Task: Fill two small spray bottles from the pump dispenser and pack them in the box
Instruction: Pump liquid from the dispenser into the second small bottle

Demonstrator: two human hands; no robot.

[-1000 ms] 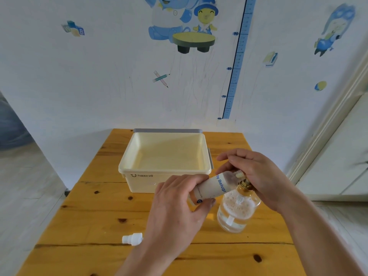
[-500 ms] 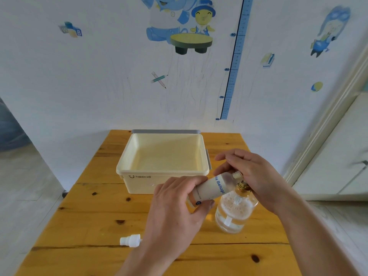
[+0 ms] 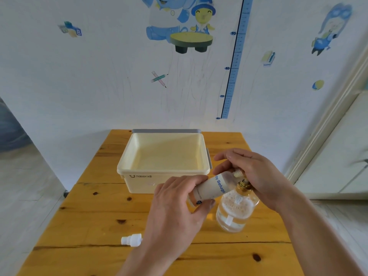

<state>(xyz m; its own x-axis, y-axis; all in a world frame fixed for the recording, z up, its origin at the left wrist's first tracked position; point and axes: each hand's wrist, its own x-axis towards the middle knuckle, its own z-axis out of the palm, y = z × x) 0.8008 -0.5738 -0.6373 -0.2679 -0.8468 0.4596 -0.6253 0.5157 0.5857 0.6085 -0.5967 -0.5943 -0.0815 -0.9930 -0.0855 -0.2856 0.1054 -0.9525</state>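
Table (image 3: pixel 95 220) — left hand (image 3: pixel 175 204) grips tilted spray bottle (image 3: pixel 213 188) (right hand (image 3: pixel 256 176) atop pump dispenser (image 3: pixel 237 212)).

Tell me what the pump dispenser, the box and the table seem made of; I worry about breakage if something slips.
Pump dispenser: clear glass or hard plastic, glossy; liquid and bubbles show through. Box: cream plastic, smooth satin finish, with a moulded rim and printed logo. Table: wood, likely pine, lightly sheened; knots and plank seams show.

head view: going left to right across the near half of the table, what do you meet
white spray cap → left hand holding the small spray bottle → pump dispenser
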